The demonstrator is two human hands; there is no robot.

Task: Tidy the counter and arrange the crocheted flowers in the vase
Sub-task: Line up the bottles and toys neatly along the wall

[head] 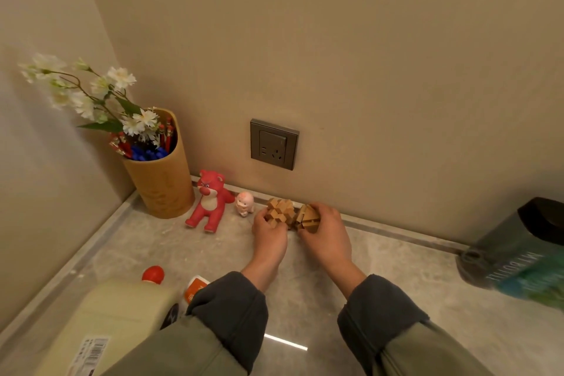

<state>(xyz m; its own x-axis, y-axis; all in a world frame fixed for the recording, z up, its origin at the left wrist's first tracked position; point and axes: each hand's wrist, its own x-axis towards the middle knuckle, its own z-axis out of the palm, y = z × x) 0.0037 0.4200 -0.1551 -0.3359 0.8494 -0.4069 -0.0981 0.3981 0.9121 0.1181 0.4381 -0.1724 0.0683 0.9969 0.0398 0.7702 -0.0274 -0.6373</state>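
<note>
**Flowers stand in the holder; hands on two wooden puzzles**

Flowers [121, 76]: a white-petalled spray on thin brown stems with green leaves. It stands in the tan holder [163, 189] at the back-left corner of the desk [305, 284] and leans left toward the side wall. Cannot confirm from this view that they are crocheted. Red pens [166, 134] and blue pens [149, 154] share the holder, so its mouth is crowded.

Hands: left hand [270, 230] is curled round the spiky puzzle [279, 210]. Right hand [325, 229] is curled round the rounded puzzle [308, 215]. The puzzles touch each other close to the back wall. Cannot tell whether they rest on the desk or sit just above it.

Row along the wall, left to right: holder, red bear figure [210, 201], small pink figure [244, 203], then the puzzles. Wall socket [273, 143] is above them. Pale bottle [122, 311] is front-left, and a dark container [518, 250] is far right, blurred.

Step (judged): the tidying part, lining up the ornaments. The flowers are not yet being handled.

Handling (judged):
- Flowers are light, with soft petals that crush easily. The stems are likely wiry and bendable.
- Pinch low on a stem, just above the holder's rim, never by a blossom.
- Steady the holder with the other hand, since the lean may tip it.
- Puzzles are rigid and light, but the interlocked pieces may slide apart, so grip across the whole body.
</note>
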